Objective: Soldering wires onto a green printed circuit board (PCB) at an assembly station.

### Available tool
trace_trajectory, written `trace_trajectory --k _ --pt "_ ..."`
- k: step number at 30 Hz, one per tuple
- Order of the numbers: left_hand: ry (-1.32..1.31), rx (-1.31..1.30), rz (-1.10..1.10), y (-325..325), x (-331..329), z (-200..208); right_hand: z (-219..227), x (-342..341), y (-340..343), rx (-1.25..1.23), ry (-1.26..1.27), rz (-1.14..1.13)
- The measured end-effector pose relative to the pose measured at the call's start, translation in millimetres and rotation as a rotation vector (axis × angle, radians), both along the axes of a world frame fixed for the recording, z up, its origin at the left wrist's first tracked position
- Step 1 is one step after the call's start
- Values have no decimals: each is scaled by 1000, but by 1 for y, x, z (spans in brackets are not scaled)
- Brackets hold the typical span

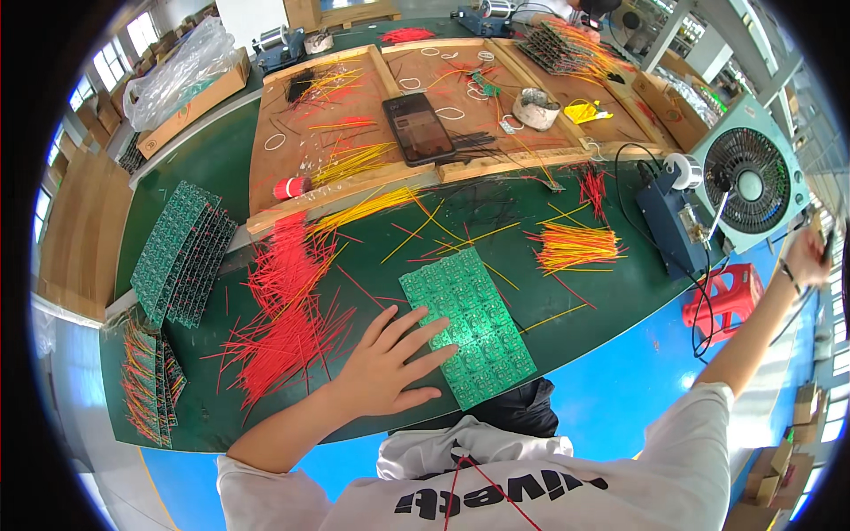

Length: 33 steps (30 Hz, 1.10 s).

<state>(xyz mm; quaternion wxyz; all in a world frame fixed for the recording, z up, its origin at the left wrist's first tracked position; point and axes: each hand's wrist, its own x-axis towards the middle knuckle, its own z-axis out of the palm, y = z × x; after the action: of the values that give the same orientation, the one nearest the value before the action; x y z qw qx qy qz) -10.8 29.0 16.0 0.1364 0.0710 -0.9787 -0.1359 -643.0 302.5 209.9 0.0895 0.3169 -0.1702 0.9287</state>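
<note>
A green circuit board panel (487,341) lies flat at the table's front edge, close to my body. My left hand (385,365) rests with fingers spread, its fingertips over the panel's left edge. Far out to the right, my right hand (806,257) is raised beside the fan with its fingers curled round a thin dark thing, which is blurred near the rim of the view. Left of the panel is a loose heap of red wires (288,332). Yellow wires (367,208) lie behind it, and a pile of orange, yellow and red wires (580,248) sits right of the panel.
Stacked circuit boards (181,257) and wired boards (150,380) stand at the left. A wood-framed tray (345,190) holds a phone (416,128) and wires. A blue machine with a reel (668,221), a fan (748,173) and a red stool (730,301) are right. Someone works at the far side.
</note>
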Motion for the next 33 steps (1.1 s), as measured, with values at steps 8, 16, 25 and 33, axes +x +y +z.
trace_trajectory --k 8,16,25,33 --pt "11 -33 -3 -1 0 -2 -101 252 -231 407 230 570" --pt "-25 -49 -5 -1 0 -2 -179 320 -271 732 111 1000" --pt "0 -55 5 1 -10 -4 -195 326 -257 751 -9 1332" --pt "20 -129 25 1 -19 -1 -207 317 -262 725 -68 1460"
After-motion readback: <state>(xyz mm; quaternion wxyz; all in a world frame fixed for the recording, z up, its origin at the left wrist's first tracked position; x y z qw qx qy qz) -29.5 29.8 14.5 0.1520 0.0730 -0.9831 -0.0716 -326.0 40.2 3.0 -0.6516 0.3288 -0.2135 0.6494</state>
